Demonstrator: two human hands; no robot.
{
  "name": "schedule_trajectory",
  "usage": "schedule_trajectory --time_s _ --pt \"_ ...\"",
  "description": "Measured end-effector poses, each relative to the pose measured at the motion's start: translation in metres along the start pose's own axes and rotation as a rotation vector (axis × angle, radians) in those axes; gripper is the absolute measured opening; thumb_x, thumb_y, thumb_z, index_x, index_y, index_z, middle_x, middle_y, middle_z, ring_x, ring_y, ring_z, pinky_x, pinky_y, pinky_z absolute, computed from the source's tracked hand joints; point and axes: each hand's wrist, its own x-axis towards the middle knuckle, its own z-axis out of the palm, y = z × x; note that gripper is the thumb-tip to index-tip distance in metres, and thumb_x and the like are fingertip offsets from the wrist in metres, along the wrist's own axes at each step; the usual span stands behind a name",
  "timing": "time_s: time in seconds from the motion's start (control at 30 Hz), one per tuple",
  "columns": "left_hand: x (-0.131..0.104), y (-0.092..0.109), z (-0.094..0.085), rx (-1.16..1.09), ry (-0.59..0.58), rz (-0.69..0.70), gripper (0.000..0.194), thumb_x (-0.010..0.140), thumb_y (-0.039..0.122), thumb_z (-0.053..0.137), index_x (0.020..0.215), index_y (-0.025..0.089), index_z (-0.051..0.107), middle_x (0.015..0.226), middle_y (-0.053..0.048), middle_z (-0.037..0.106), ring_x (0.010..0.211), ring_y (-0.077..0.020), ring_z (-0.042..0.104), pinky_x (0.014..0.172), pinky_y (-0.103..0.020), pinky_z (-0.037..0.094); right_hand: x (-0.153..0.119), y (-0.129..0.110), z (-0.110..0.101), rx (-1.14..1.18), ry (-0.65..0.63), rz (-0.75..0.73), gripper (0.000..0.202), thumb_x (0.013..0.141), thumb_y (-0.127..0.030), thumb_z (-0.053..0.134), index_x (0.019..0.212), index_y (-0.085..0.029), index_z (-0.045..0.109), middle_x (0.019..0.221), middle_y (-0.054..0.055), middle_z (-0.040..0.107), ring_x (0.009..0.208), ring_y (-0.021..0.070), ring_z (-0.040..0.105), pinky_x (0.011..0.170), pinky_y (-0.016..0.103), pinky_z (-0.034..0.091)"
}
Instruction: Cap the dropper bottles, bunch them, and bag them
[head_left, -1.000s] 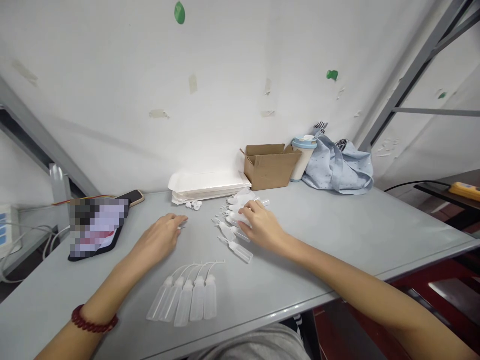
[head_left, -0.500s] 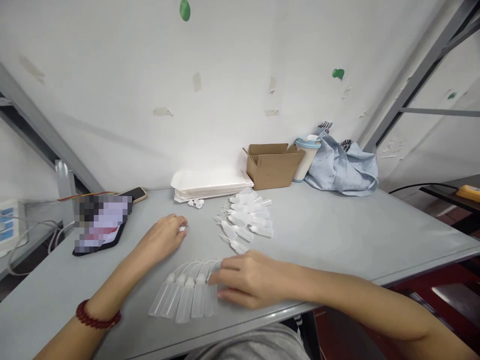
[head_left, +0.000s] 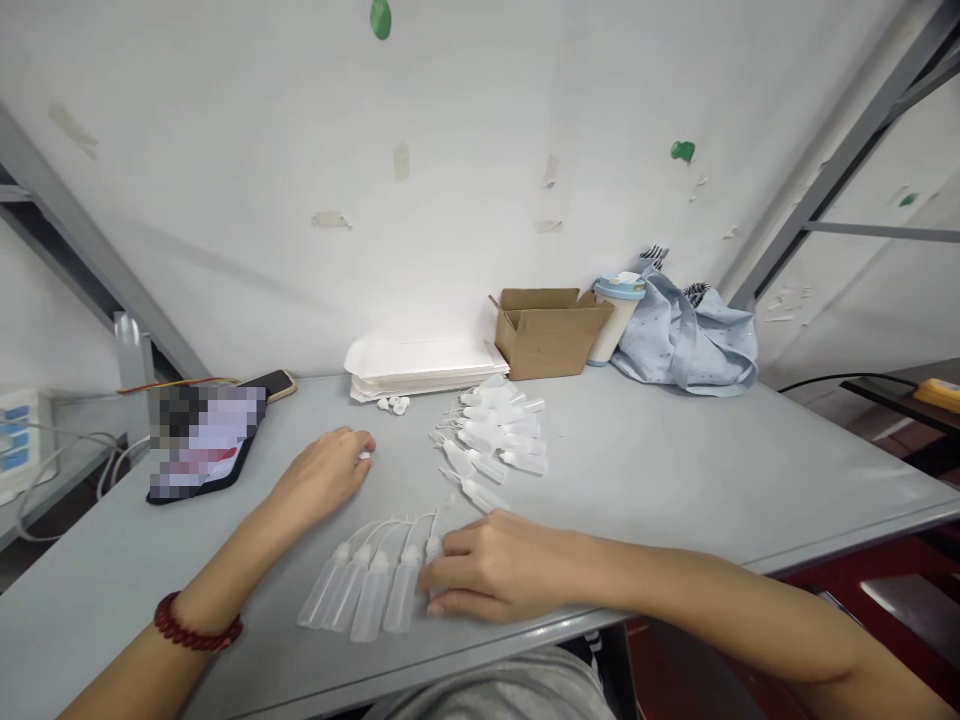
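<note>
My right hand [head_left: 487, 568] has its fingers closed over a translucent squeeze bottle [head_left: 433, 546] at the right end of a row. Only that bottle's top and thin curved tip show. To its left lie several similar squeeze bottles [head_left: 370, 598] side by side, tips pointing away from me. My left hand [head_left: 324, 476] rests on the table with curled fingers around a small white piece [head_left: 365, 455], too little seen to name. Beyond my right hand is a loose pile of bottles [head_left: 495, 430], with one bottle [head_left: 480, 495] nearest my knuckles.
Small white bits [head_left: 394, 405] lie before a stack of flat white cartons [head_left: 427, 368]. An open cardboard box [head_left: 555, 345], a lidded cup [head_left: 616, 318] and a blue cloth bag [head_left: 686, 340] stand by the wall. Phones [head_left: 244, 465] lie at left on the grey table [head_left: 675, 470].
The rightmost bottle under my right hand has shifted slightly, and the bottle beside it lies more tilted. My left hand stays in place. The view has shifted a little.
</note>
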Motion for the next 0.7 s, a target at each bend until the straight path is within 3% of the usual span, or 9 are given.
schedule_trajectory --time_s 0.23,0.43,0.57,0.7 --pt "-0.001 0.007 -0.002 -0.229 0.073 -0.014 0.041 0.077 0.029 0.042 0.107 0.013 0.064 0.095 -0.012 0.069 0.086 -0.0259 0.063 0.076 -0.034 0.046 0.001 0.005 0.007 -0.16 0.147 0.08 0.035 0.095 -0.044 0.033 0.095 -0.021 0.059 0.071 0.002 0.054 0.054 0.0102 0.042 0.05 0.022 0.028" --pt "-0.008 0.022 -0.021 -0.855 -0.036 0.0 0.037 0.076 0.044 0.055 0.101 0.019 0.067 0.108 -0.007 0.067 0.101 -0.0259 0.059 0.086 -0.034 0.045 0.0 0.017 0.008 -0.213 0.388 0.129 0.032 0.094 -0.042 0.037 0.096 -0.018 0.059 0.073 0.003 0.054 0.058 0.0114 0.046 0.052 0.022 0.031" --pt "-0.014 0.03 -0.026 -1.189 -0.104 -0.088 0.031 0.073 0.041 0.065 0.097 0.021 0.067 0.1 -0.004 0.068 0.093 -0.022 0.06 0.081 -0.031 0.046 0.001 0.022 0.008 -0.187 0.553 0.122 0.021 0.093 -0.033 0.042 0.093 -0.017 0.056 0.073 0.003 0.056 0.06 0.0116 0.049 0.052 0.021 0.033" --pt "-0.015 0.038 -0.022 -1.483 -0.145 -0.091 0.021 0.073 0.032 0.07 0.09 0.02 0.068 0.09 -0.001 0.067 0.082 -0.0145 0.059 0.078 -0.024 0.046 0.001 0.023 0.009 -0.121 0.654 0.078 0.008 0.09 -0.022 0.045 0.086 -0.017 0.05 0.073 0.002 0.057 0.061 0.0111 0.05 0.051 0.02 0.034"
